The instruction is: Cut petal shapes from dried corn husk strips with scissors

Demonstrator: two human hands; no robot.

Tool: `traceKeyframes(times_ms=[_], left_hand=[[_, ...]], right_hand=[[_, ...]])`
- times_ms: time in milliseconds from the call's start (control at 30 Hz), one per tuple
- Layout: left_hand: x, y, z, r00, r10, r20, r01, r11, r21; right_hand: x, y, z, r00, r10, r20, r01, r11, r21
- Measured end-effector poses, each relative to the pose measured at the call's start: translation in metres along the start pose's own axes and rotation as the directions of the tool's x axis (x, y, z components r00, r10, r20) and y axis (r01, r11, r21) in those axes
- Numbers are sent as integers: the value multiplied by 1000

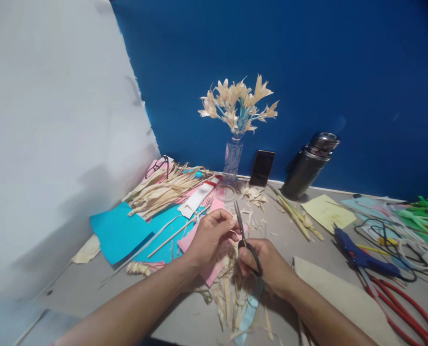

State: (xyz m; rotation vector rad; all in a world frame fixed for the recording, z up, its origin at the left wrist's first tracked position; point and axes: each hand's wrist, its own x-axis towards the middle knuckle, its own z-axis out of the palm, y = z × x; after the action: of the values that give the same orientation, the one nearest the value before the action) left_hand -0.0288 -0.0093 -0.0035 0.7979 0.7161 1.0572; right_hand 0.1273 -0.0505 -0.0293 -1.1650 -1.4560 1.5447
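My right hand (259, 264) is closed round the black handles of a pair of small scissors (240, 218), whose metal blades point up and away from me. Beside the blades, my left hand (216, 230) is closed in a pinch. A small pale piece of what looks like dried husk (234, 218) shows at its fingertips, mostly hidden by the fingers. Under both hands lie husk scraps (228, 293) and a light blue strip (249, 312). Farther back, a clear plastic bottle (232, 163) holds a bunch of pale husk flowers (235, 98) on blue stems.
Dried husks (159, 192) and blue paper (122, 233) lie at left. A clear ring (225, 193) is near the bottle. A phone (262, 167) and a dark flask (308, 168) stand by the blue wall. At right lie a blue glue gun (365, 257) and red-handled scissors (405, 302).
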Motion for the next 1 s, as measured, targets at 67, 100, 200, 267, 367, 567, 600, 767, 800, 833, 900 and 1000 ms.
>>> traceKeyframes(times_ms=[67, 100, 200, 267, 367, 567, 600, 767, 800, 833, 900, 1000], left_hand=[[0, 0, 0, 1000, 11, 3, -11, 1000, 4], [0, 1, 1, 1000, 13, 7, -13, 1000, 13], [-1, 3, 3, 1000, -15, 20, 14, 998, 61], [-1, 4, 3, 997, -60, 42, 56, 994, 96], [-2, 0, 1, 986, -121, 112, 104, 983, 150], [-3, -7, -2, 950, -238, 201, 203, 963, 180], [-2, -7, -2, 944, -252, 215, 220, 962, 160], [5, -3, -7, 964, -206, 170, 216, 975, -46], [6, -3, -6, 965, -210, 159, 221, 974, -55], [6, -4, -6, 963, -222, 154, 231, 972, -49], [4, -8, -3, 961, -235, 147, 241, 970, -24], [1, -15, 1, 971, -200, 132, 206, 978, -34]], right_hand=[[0, -3, 0, 999, -37, 18, 37, 999, 17], [0, -5, 0, 999, -52, 0, 52, 998, 19], [0, -14, -5, 980, -75, -186, 78, 997, 8], [0, -20, -9, 938, -58, -341, 73, 997, 32], [-1, -26, -14, 910, -49, -412, 88, 993, 78], [-4, -27, -14, 941, -50, -335, 73, 996, 56], [-4, -27, -14, 937, -51, -346, 76, 995, 58], [0, -25, -17, 892, -80, -445, 192, 958, 214], [0, -25, -17, 886, -86, -455, 212, 949, 233], [1, -24, -17, 880, -90, -466, 222, 946, 236], [2, -21, -15, 871, -90, -483, 214, 954, 208], [3, -14, -10, 871, -99, -481, 201, 966, 165]])
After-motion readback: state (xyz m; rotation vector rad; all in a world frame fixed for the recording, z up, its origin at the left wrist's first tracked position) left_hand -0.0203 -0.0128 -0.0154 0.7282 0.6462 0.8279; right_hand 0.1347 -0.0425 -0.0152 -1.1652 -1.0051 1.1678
